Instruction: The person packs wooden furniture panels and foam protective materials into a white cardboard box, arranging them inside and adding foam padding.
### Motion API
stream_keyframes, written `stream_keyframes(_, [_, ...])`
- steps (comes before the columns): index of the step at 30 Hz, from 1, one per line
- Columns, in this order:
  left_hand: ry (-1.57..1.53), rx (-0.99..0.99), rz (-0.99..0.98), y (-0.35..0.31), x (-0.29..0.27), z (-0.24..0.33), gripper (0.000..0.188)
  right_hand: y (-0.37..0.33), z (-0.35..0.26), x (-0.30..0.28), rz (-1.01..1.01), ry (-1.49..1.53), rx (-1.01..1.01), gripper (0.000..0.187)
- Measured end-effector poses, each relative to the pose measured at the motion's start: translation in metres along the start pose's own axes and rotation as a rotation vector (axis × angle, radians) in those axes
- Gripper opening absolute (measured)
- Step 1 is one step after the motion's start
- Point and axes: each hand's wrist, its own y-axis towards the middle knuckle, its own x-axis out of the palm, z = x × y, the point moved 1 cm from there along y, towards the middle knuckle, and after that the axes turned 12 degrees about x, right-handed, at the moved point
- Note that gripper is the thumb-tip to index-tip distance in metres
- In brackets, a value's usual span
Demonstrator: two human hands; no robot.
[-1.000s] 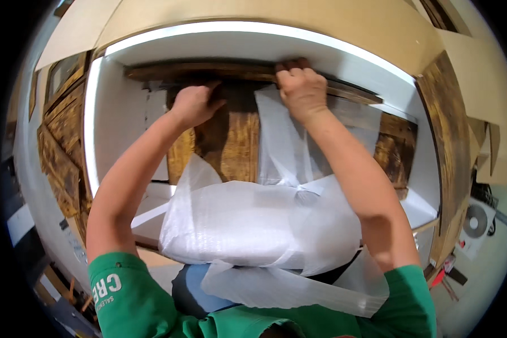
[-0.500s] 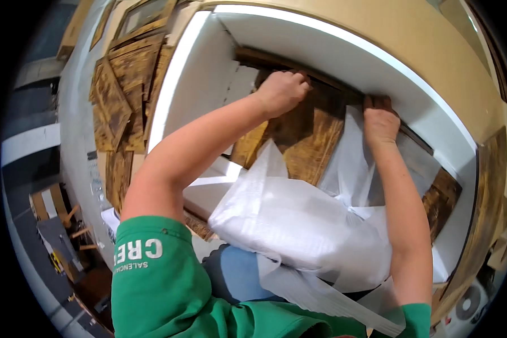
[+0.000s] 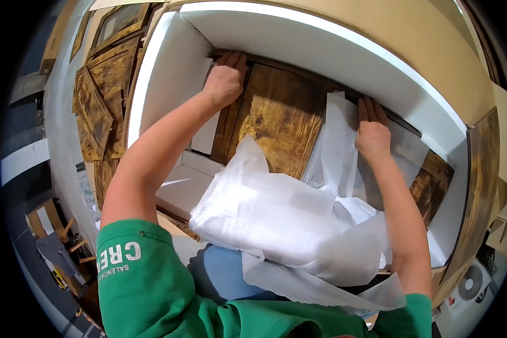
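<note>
Left hand (image 3: 225,81) slid left; both flat on wooden panel (image 3: 276,121).

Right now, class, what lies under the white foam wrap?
Under the white foam wrap, the dark-stained wooden panel continues; its lower part is hidden. The right hand presses one wrap strip flat.

White shallow box (image 3: 169,79) with foam-lined walls carries load; dark-stained wooden panel (image 3: 276,118) lies flat inside, filling most of floor. White foam sheet (image 3: 343,141) drapes over panel's right part. Bunched white foam wrap (image 3: 287,219) rests on box's near edge. White foam block (image 3: 183,186) at near-left corner
</note>
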Motion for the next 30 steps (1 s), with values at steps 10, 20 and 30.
stream_keyframes(10, [-0.383, -0.108, 0.050, -0.007, 0.018, -0.018, 0.041, -0.005, 0.013, -0.011, 0.021, 0.044, 0.022, 0.046])
stream_keyframes(20, [-0.247, -0.225, -0.184, 0.011, 0.032, -0.074, 0.026, 0.019, 0.008, 0.000, 0.138, -0.077, 0.031, 0.029])
stream_keyframes(30, [0.148, 0.196, -0.456, 0.044, 0.001, -0.062, 0.017, 0.041, 0.008, -0.009, -0.031, -0.400, -0.095, 0.011])
